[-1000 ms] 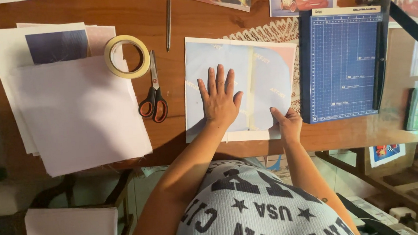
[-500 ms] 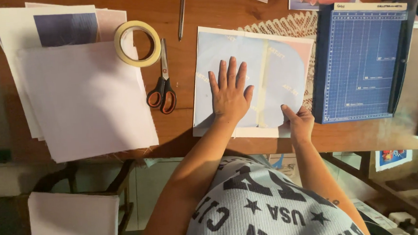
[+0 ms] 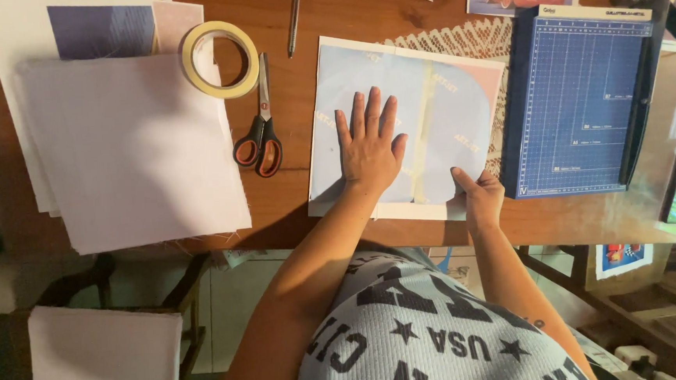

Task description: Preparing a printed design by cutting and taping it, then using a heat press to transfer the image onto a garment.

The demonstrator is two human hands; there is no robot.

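Note:
A pale blue sheet [image 3: 443,121] with a strip of tape down its middle lies on a white backing sheet [image 3: 402,211] on the wooden table [image 3: 293,216]. My left hand [image 3: 370,145] rests flat on the blue sheet, fingers spread, palm down. At the sheet's lower right corner, my right hand [image 3: 478,197] pinches the edge between thumb and fingers.
Orange-handled scissors [image 3: 259,136] and a roll of tape [image 3: 219,59] lie left of the sheet. A stack of white paper and cloth [image 3: 128,148] fills the left. A blue paper trimmer [image 3: 583,101] stands right, over a woven mat [image 3: 462,41]. A pen [image 3: 294,16] lies at the back.
The view has shifted a little, so everything sits slightly further right in the picture. Both hands keep their places on the blue sheet.

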